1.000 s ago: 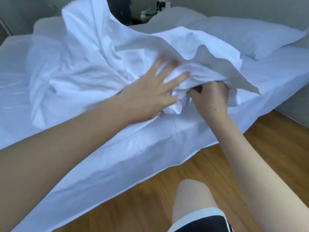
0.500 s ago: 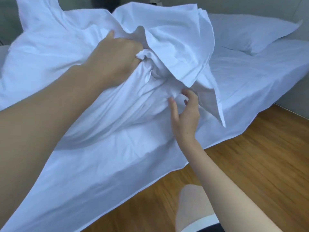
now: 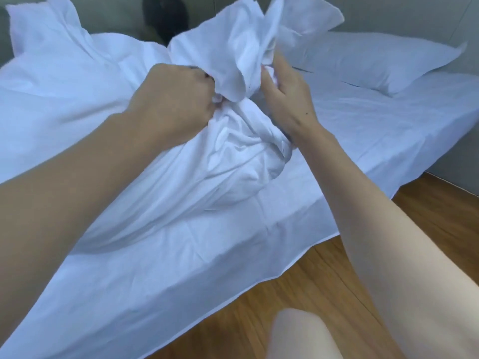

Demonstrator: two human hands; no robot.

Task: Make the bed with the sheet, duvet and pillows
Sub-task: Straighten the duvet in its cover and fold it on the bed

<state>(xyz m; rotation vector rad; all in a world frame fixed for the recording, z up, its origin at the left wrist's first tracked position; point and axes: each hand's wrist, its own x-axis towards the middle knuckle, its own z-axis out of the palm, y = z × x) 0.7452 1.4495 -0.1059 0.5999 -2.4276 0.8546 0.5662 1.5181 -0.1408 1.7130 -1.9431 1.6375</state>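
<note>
So progress-wise, this looks like it's somewhere in the middle, maybe a bit under halfway. The sheet (image 3: 375,141) looks already spread over the mattress, with its edge hanging loose over the near side toward the wooden floor (image 3: 324,294), so the tucking-in can't be counted as done, at least on this side. A pillow (image 3: 375,60) is seen lying flat at the far right end of the bed, which is probably the head end, so that part seems at least partly sorted; whether a second pillow is in place can't be told, since the lumpy white thing at the far left (image 3: 44,35) could be a pillow or just more bedding. The duvet (image 3: 207,161) is where the work is at: it's bunched up in a big crumpled heap in the middle of the bed, on top of the sheet, not laid out at all. A wad of it is clenched in the left hand (image 3: 173,99), fingers curled tight into a fist around the fabric. Another fold is pinched by the right hand (image 3: 282,94) just beside it, thumb and fingers closed on the cloth, with a loose flap lifted up above both hands. It reads like a corner or an edge is being hunted for so the thing can be shaken out. Still left, by the look of it: duvet spread flat and squared up, sheet edges tucked, pillows checked and set straight.
</note>
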